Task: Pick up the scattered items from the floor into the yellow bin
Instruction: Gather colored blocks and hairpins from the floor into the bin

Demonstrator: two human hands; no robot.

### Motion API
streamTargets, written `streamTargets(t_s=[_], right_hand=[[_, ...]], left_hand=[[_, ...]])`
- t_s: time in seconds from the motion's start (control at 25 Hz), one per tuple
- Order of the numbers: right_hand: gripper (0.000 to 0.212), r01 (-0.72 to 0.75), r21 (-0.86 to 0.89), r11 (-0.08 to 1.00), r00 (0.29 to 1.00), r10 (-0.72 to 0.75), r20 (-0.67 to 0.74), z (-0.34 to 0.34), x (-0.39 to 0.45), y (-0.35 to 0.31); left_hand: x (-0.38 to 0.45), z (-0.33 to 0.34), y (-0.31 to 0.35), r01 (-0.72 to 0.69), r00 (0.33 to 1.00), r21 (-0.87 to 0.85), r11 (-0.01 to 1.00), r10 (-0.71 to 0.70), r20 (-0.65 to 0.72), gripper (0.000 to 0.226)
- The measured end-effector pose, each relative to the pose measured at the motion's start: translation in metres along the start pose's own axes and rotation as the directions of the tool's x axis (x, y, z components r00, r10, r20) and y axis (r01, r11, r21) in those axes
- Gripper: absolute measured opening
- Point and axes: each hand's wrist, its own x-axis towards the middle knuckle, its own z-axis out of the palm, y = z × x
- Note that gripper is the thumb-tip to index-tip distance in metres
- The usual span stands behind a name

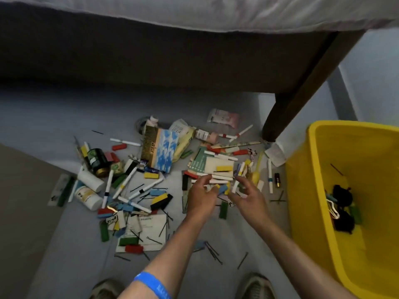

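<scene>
The bed [194, 50] spanned the far side of the room, its dark wooden leg [302, 91] planted on the floor [54, 117] just beside the yellow bin [306, 190]. The bin stood at the person's right, tilted open toward them, and already held a few pieces: something dark [343, 197], a clip and some green bits. Most of its bottom was still bare.

The scattered items [151, 169] remained spread across the floor between bed and feet, so the task was judged to be at an early stage. The largest were a blue-and-white patterned box [165, 151], two white bottles [88, 197] and a dark jar [97, 161] at the left. Smaller still were white pens, coloured blocks, paper cards and thin black hairpins.

The step in hand was gathering. Both hands worked low over the pile's right-centre part. The left hand [200, 197] had its fingers curled around small pieces, a blue block [223, 188] showing at its fingertips. The right hand [248, 195] pinched a white pen [236, 184] between thumb and fingers, the remaining fingers loosely bent. Exactly how many pieces each hand contained could not be told.

The next move probably called for carrying both handfuls rightward over the bin rim and releasing them inside. Small pieces would slip easily from a loose hold, so the grasp needed firming first.
</scene>
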Motion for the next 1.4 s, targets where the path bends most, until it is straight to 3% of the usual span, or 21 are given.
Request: streamTargets(t_s=[0.04, 0.12, 0.2, 0.28, 0.36, 0.44, 0.64, 0.72, 0.8, 0.92, 1.0, 1.04, 1.2, 1.4], right_hand=[[0.061, 0.080, -0.209, 0.975, 0.997, -0.076, 0.027, 0.009, 0.015, 0.006], [0.087, 0.209, -0.563, 0.800, 0.978, -0.157, 0.139, 0.025, 0.043, 0.012], [0.104, 0.277, -0.732, 0.623, 0.961, -0.155, 0.231, 0.035, 0.069, 0.011], [0.111, 0.310, -0.774, 0.552, 0.944, -0.084, 0.318, 0.043, 0.094, 0.008], [0.115, 0.295, -0.776, 0.557, 0.936, -0.007, 0.351, 0.049, 0.107, 0.006], [0.114, 0.296, -0.793, 0.532, 0.943, -0.032, 0.330, 0.055, 0.105, 0.009], [0.088, 0.203, -0.844, 0.497, 0.978, -0.139, 0.153, 0.071, 0.093, 0.023], [0.076, 0.207, -0.873, 0.442, 0.973, -0.183, 0.139, 0.078, 0.093, 0.024], [0.067, 0.219, -0.860, 0.461, 0.972, -0.176, 0.154, 0.081, 0.095, 0.024], [0.054, 0.149, -0.660, 0.736, 0.987, -0.074, 0.140, 0.079, 0.094, 0.022], [0.039, 0.000, -0.341, 0.940, 0.992, 0.043, 0.118, 0.073, 0.086, 0.014], [0.031, -0.080, -0.158, 0.984, 0.989, 0.098, 0.111, 0.070, 0.079, 0.009], [0.023, -0.216, 0.377, 0.901, 0.976, 0.205, 0.070, 0.040, 0.044, -0.025], [0.045, -0.103, 0.675, 0.731, 0.985, 0.171, -0.036, -0.043, -0.020, -0.065]], left_hand=[[0.011, -0.004, -0.010, -0.015, 1.000, 0.133, 0.991, 0.018, -0.020, 0.042], [0.026, -0.010, -0.030, -0.031, 0.999, 0.367, 0.930, 0.045, -0.031, 0.052], [0.030, -0.014, -0.046, -0.006, 1.000, 0.490, 0.872, 0.006, 0.002, 0.064], [0.034, -0.016, -0.058, 0.001, 0.999, 0.537, 0.844, -0.018, 0.027, 0.068], [0.037, -0.017, -0.065, -0.049, 0.999, 0.587, 0.808, 0.041, 0.026, 0.060], [0.038, -0.015, -0.068, -0.088, 0.994, 0.604, 0.792, 0.106, 0.006, 0.048], [0.042, -0.011, -0.064, -0.058, 0.991, 0.543, 0.838, 0.114, -0.070, 0.021], [0.044, -0.012, -0.068, -0.048, 0.992, 0.542, 0.839, 0.105, -0.074, 0.012], [0.045, -0.013, -0.073, -0.010, 0.991, 0.461, 0.887, 0.071, -0.115, 0.007], [0.046, -0.014, -0.067, 0.129, 0.982, 0.090, 0.988, -0.115, -0.149, 0.011], [0.043, -0.014, -0.057, 0.141, 0.981, -0.082, 0.987, -0.150, -0.120, 0.016], [0.040, -0.014, -0.049, 0.127, 0.983, -0.143, 0.982, -0.144, -0.116, 0.015], [0.014, -0.018, -0.012, 0.072, 0.991, -0.368, 0.927, -0.109, -0.080, 0.010], [-0.048, 0.000, 0.066, -0.019, 0.997, -0.500, 0.866, 0.057, 0.061, 0.018]])
